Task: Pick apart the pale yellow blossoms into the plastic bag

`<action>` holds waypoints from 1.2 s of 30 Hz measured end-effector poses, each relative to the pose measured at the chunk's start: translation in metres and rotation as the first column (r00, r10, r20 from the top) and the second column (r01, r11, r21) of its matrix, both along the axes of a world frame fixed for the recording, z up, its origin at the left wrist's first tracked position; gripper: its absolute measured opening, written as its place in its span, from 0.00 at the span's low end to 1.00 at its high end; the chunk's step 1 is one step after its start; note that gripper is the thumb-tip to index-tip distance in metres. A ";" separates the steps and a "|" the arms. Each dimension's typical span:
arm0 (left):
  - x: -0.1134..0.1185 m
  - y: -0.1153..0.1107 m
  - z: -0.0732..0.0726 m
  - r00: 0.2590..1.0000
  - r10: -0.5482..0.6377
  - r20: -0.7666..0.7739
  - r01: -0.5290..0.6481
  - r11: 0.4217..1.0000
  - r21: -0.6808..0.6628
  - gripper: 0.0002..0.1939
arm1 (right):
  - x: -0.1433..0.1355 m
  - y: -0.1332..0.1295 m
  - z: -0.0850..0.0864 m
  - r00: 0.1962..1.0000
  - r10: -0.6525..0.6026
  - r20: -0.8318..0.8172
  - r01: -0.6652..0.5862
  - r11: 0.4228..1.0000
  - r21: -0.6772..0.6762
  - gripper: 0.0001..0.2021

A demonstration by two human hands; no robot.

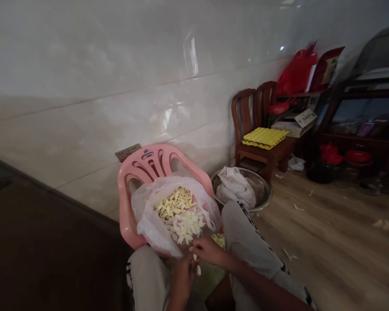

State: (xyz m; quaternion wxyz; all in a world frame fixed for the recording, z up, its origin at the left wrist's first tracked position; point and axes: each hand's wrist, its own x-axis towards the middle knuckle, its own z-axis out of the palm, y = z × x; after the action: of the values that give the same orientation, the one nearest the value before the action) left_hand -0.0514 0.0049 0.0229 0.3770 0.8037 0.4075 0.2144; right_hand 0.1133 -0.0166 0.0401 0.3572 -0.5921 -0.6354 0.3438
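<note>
Low between the knees, my left hand (183, 274) is closed around a pale white flower (199, 270), whose petals stick out past the fingers. Just above it, my right hand (210, 251) is pinched close to the left fingertips; what it grips is too small to make out. In front of both hands, a thin white plastic bag (149, 224) lies spread open on the seat of a pink plastic chair (125, 216). Inside the bag are white star-shaped flowers (188, 225) nearer me and a heap of yellowish-green pieces (176, 203) behind them.
More yellowish pieces (218, 240) show beside my right knee. A metal basin (266, 201) with a white bag (235, 185) stands on the floor at right. Behind it, a wooden chair (262, 153) carries yellow egg trays (265, 137). A tiled wall (84, 129) rises behind the pink chair.
</note>
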 end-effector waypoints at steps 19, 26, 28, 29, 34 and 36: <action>-0.003 0.001 0.000 0.995 -0.047 -0.088 0.047 0.999 0.000 0.19 | 0.000 -0.001 -0.007 0.973 -0.080 -0.217 0.035 0.979 -0.203 0.09; -0.004 -0.002 -0.004 0.993 -0.100 -0.068 0.105 0.992 0.069 0.19 | 0.012 -0.002 -0.003 0.965 0.062 -0.256 -0.121 0.967 -0.223 0.12; -0.004 -0.001 -0.007 0.993 -0.093 -0.076 0.101 0.990 0.101 0.18 | 0.013 -0.002 -0.001 0.977 0.078 -0.198 -0.112 0.980 -0.167 0.14; -0.004 0.000 -0.008 0.993 -0.095 -0.070 0.103 0.987 0.122 0.17 | 0.012 -0.002 0.000 0.982 0.080 -0.174 -0.105 0.984 -0.142 0.15; -0.004 0.008 -0.007 0.981 -0.165 -0.098 0.190 0.911 0.367 0.17 | 0.009 -0.001 0.004 0.969 0.005 -0.245 -0.071 0.963 -0.261 0.19; -0.004 0.010 -0.008 0.976 -0.132 -0.173 0.201 0.851 0.485 0.17 | 0.008 -0.003 0.005 0.934 -0.052 -0.354 -0.077 0.937 -0.342 0.18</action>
State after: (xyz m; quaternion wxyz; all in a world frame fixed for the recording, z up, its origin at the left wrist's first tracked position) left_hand -0.0554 0.0150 0.0147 0.1454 0.9185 0.2912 0.2248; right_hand 0.1209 -0.0192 0.0451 0.3534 -0.5694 -0.4921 0.5556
